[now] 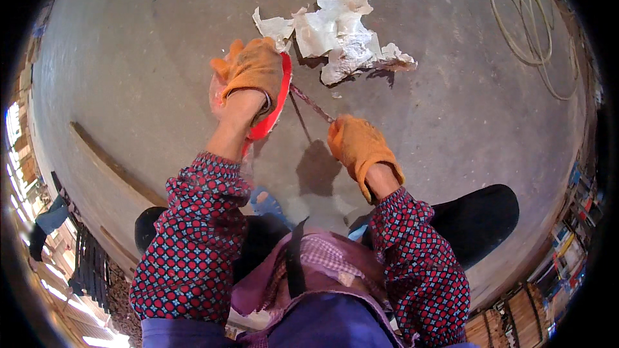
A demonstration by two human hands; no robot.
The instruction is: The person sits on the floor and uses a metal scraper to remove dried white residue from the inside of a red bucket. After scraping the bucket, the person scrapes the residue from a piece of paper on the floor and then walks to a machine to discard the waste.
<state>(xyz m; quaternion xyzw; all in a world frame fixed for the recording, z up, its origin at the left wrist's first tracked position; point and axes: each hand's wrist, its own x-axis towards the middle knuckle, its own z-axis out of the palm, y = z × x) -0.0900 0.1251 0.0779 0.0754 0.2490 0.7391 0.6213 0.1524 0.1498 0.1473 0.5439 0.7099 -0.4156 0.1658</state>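
Note:
My left hand [253, 72], in an orange glove, is closed on a curved object with a bright red edge [273, 116] and a paler side. The glove covers much of it, so its kind is unclear. To the right and nearer me, my right hand [362, 149], also gloved in orange, grips a thin, dark rod-like tool [313, 106]. The tool slants up and left, its far end at or close to the red edge; I cannot tell whether they touch. Beyond my hands, torn white pieces [338, 32] lie heaped on the floor.
A pale hose or cable [538, 58] lies coiled at the far right of the grey concrete floor [438, 116]. At the left is a long wooden strip [113, 164]. My knees and a blue shoe [267, 205] are close below my hands. Stacked wood [516, 316] stands at the lower right.

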